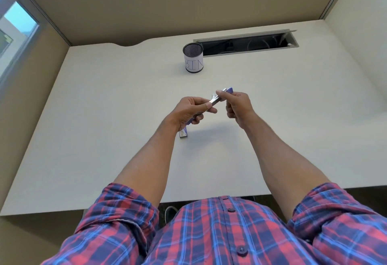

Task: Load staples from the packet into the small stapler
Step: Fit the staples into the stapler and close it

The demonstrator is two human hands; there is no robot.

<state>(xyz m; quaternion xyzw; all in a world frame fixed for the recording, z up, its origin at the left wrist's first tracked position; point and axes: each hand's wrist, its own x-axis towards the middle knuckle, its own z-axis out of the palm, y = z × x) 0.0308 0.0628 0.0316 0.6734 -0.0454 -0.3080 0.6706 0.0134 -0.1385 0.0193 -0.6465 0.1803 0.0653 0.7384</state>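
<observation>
A small purple stapler with a shiny metal channel is held in the air above the middle of the desk. My left hand grips its near end, with purple plastic showing below the fingers. My right hand pinches the far end, where the purple tip sticks out past the thumb. The stapler looks swung open, though the blur hides details. A small staple packet lies on the desk just below my left wrist, partly hidden by it.
A black mesh cup labelled BIN stands at the back of the white desk. Behind it is an open cable slot. Beige partition walls enclose the desk on three sides.
</observation>
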